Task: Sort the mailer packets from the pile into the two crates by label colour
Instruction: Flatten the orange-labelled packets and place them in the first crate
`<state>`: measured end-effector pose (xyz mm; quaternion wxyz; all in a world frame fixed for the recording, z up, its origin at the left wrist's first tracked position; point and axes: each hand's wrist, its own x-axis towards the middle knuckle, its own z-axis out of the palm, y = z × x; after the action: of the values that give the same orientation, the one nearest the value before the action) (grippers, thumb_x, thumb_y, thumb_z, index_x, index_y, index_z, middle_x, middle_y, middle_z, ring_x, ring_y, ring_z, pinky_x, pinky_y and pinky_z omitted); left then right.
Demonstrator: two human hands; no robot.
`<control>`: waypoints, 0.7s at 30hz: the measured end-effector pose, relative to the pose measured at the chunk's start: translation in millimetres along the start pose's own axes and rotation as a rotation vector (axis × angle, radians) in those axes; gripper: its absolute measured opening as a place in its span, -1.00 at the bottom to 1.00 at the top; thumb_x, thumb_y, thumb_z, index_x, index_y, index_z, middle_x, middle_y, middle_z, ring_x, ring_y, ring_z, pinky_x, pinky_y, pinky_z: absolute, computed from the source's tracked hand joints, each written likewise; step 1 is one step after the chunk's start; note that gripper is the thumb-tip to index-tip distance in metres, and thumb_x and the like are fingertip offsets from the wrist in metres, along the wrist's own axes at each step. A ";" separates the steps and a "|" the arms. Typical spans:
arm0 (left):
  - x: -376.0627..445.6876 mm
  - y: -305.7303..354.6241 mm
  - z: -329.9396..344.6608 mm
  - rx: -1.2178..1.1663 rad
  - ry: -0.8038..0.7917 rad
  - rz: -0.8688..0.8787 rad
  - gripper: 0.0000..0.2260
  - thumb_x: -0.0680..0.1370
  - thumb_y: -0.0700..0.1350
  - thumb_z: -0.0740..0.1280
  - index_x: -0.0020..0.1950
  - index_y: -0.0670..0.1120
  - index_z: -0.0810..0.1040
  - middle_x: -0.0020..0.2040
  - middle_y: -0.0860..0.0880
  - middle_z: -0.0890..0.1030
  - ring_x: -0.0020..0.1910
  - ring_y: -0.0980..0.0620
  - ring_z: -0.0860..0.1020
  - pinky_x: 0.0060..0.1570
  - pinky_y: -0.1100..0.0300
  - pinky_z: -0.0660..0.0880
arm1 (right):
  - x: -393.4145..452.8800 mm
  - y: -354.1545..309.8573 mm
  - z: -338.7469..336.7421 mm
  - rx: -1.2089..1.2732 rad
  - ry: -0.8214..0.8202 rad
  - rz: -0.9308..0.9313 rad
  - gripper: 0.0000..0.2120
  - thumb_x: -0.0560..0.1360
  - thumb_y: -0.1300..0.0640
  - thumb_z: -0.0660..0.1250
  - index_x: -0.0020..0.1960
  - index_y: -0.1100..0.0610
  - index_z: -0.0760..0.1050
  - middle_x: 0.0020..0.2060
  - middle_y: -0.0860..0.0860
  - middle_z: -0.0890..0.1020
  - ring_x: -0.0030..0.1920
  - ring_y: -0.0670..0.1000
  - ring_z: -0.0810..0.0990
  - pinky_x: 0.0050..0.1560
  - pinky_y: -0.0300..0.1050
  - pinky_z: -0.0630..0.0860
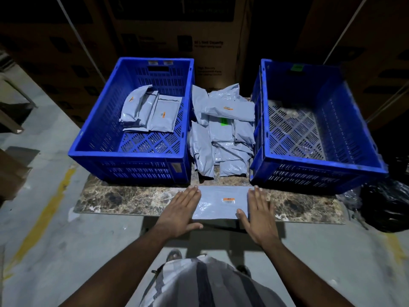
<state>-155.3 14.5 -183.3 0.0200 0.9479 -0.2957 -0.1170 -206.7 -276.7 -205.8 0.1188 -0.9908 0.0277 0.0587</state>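
Packets, approx three or four w/ orange labels (150,110), already lay in the left crate (130,149), which carried orange tags on its far rim. The right crate (318,165), tagged green, held nothing I could make out, so no green sorting was done yet. Between the crates the pile (221,134) was still big; most of the job remained, I'd judge. One packet in it showed a green label (224,121), another an orange one; the rest hid theirs.

You had one flat packet (221,203) on the bench (124,199) at the near edge, orange label up. Your left hand (180,209) pressed its left end, fingers straight, gripping nothing. Your right hand (259,211) lay flat on its right end, same way. By the label it belonged in the left crate, imo.

Around you: cardboard boxes (172,29) stacked behind, black bag (385,204) on the floor to the right, yellow line (42,216) on the floor at left. Nothing blocked the short reach to either crate; crate walls were the only thing to clear.
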 end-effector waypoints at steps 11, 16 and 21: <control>1.0 8.6 19.7 0.248 -0.074 0.199 -0.20 0.63 0.08 0.22 0.60 0.02 -0.34 0.58 -0.04 -0.40 0.58 -0.07 -0.33 0.55 -0.09 -0.18 | -17.4 13.0 15.6 -0.287 -0.141 -0.344 -0.29 0.61 -0.17 0.13 0.64 -0.02 -0.11 0.63 -0.05 -0.05 0.62 0.08 -0.13 0.54 0.27 0.01; -19.5 -3.1 23.7 0.248 -0.075 0.113 -0.20 0.62 -0.05 0.18 0.58 -0.06 -0.39 0.57 -0.09 -0.41 0.56 -0.08 -0.38 0.55 -0.05 -0.27 | -32.4 29.0 11.2 -0.268 -0.141 -0.211 -0.31 0.60 -0.22 -0.04 0.64 0.05 -0.03 0.61 -0.02 0.09 0.61 0.04 -0.02 0.51 0.21 0.05; -33.8 -1.7 22.1 0.200 -0.117 -0.022 -0.22 0.63 0.13 0.12 0.59 -0.16 -0.32 0.57 -0.13 -0.37 0.56 -0.08 -0.38 0.48 0.00 -0.37 | -40.7 31.1 10.0 -0.248 -0.098 -0.125 -0.26 0.61 -0.31 -0.11 0.61 0.16 0.09 0.59 0.08 0.17 0.59 0.10 0.12 0.49 0.24 0.03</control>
<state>-186.5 35.7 -197.9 -0.0932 0.9398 -0.2963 -0.1424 -250.2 -302.8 -217.7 0.0000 -0.9936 -0.0474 0.1025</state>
